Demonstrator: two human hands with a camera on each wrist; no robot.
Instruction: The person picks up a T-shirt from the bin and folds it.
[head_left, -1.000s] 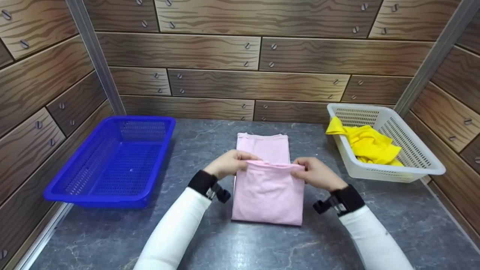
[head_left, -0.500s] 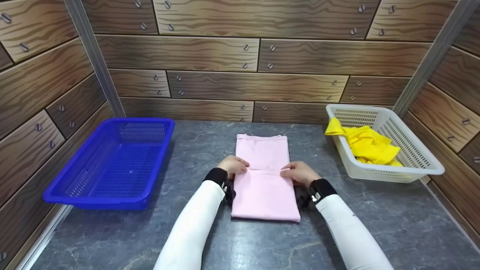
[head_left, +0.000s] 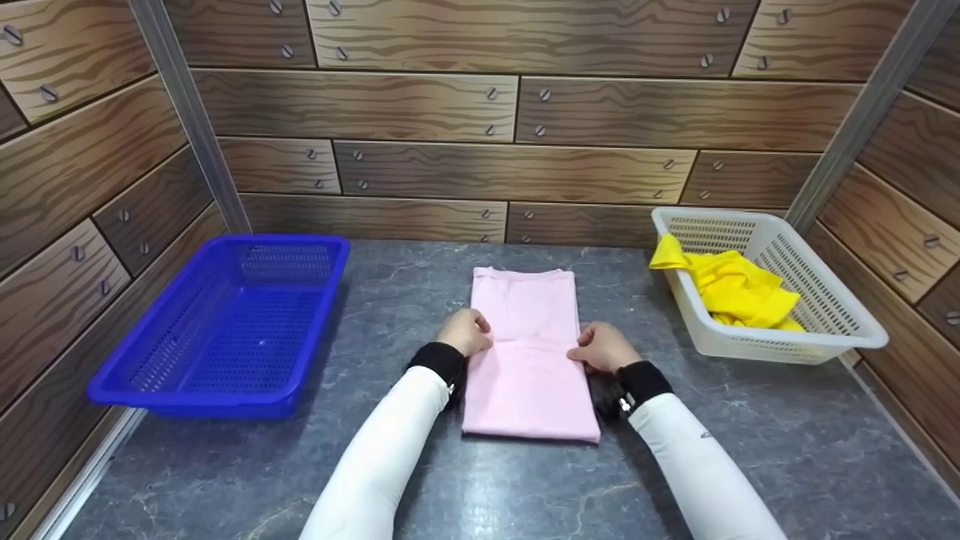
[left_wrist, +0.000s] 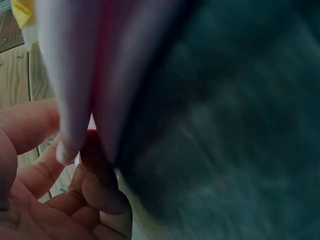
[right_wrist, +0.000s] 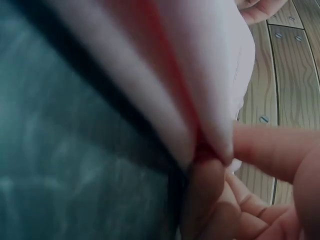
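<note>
A pink T-shirt (head_left: 525,390), folded into a long rectangle, lies on the grey table with a crease across its middle. At its left edge, level with that crease, my left hand (head_left: 465,333) pinches the cloth. My right hand (head_left: 606,348) pinches the opposite edge at about the same height. The left wrist view has the layered cloth (left_wrist: 75,65) between thumb and fingers (left_wrist: 102,192). Likewise, the right wrist view shows the folded layers (right_wrist: 210,75) held between thumb and fingers (right_wrist: 202,192). The fingers under the cloth are partly hidden in the head view.
A blue plastic basket (head_left: 315,330) with perforated sides stands on the left. On the right is a white basket (head_left: 750,341) holding a yellow cloth (head_left: 739,289), one corner draped over the rim. Wood-patterned walls (head_left: 427,169) enclose the grey marbled table (head_left: 405,285).
The raised pink section came down flat onto the rest of the T-shirt. Both hands lowered with it and moved closer together, then shifted only slightly at the edges.
</note>
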